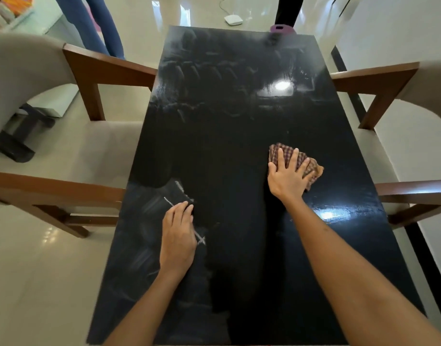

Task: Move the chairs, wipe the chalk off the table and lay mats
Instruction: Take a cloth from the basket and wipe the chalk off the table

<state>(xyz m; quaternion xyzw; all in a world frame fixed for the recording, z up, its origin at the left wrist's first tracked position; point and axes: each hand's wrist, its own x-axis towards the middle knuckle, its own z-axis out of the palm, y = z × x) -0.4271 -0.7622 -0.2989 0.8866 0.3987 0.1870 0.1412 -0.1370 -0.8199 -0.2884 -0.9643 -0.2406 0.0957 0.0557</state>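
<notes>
The black table [234,116] fills the middle, with one armchair [52,136] drawn up at its left side and another armchair [414,136] at its right, so the chairs seem not yet moved away and no mats are visible. The right hand [288,174] lies flat with spread fingers on the checked cloth [311,168], pressing it to the tabletop, probably to wipe, while the left hand [178,236] rests open beside the chalk marks [184,216], probably for support. A purple object [280,28] at the far edge is too blurred to identify, and the chalk smears further away are faint.
</notes>
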